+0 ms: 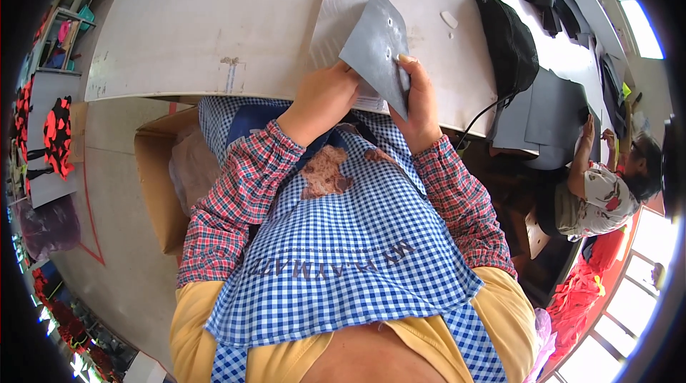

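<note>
Between my hands is a flat grey sheet point(377, 40), held tilted over the table's near edge. Small pale-rimmed holes or marks dot its right part. My right hand point(420, 101) pinches the sheet's right edge, thumb on top and fingers underneath. At the lower left corner, my left hand point(327, 99) is closed on the same sheet, its fingertips hidden beneath. Behind it a pale, semi-clear ridged sheet point(336, 15) lies on the table, partly covered by the grey one.
The white table point(193, 33) holds a black waist bag point(506, 43), a small white piece point(449, 19) and larger dark grey sheets point(554, 115) at right. Another person point(604, 190) works there. A cardboard box point(153, 183) stands below the table, at left.
</note>
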A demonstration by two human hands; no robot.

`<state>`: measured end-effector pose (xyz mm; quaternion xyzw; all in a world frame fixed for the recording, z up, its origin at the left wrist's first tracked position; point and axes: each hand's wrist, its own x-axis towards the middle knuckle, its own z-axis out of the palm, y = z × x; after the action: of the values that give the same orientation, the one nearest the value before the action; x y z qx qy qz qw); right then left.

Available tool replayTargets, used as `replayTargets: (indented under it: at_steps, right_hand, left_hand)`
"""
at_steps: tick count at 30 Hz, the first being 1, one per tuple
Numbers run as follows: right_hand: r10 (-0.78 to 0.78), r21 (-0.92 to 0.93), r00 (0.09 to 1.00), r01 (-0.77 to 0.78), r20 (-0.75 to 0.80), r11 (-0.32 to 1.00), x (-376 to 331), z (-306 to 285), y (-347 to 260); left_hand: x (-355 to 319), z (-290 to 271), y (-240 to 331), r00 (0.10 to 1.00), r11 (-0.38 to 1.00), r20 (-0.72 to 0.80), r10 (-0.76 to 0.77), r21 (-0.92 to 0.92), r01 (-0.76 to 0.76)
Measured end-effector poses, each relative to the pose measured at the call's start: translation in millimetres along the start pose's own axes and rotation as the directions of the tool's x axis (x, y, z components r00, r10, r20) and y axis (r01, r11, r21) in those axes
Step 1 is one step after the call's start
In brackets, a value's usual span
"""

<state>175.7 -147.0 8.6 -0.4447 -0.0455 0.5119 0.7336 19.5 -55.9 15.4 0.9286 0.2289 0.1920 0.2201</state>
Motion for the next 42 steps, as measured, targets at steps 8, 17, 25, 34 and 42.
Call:
replayTargets:
  at_steps: [8, 17, 25, 34, 42]
  right_hand:
    - [-0.007, -0.071, 1.0, 0.006, -0.021, 0.997, -5, 3, 0]
    - [-0.015, -0.074, 1.0, 0.014, -0.013, 0.997, -1, -7, 3]
    - [0.047, -0.013, 0.999, -0.047, -0.016, 0.999, 8, -21, 4]
    - [-0.371, -0.728, 0.816, 0.57, 0.444, 0.381, 4, -53, 13]
    - [-0.33, -0.665, 0.907, 0.418, 0.263, 0.619, 2, -46, 8]
  left_hand:
    - [-7, -48, -36, 0.884, 0.705, -0.016, -0.468, -0.609, 0.362]
    - [-141, -95, -124, 0.427, 0.818, -0.699, -0.574, -0.519, 0.248]
    - [-318, -30, -151, 0.22, 0.523, -0.771, -0.598, -0.166, 0.836]
    - [-385, 91, -204, 0.055, 0.138, -0.448, -0.892, -0.153, 0.979]
    - [-398, 141, -219, -0.057, -0.046, 0.102, -0.993, 0.109, 0.993]
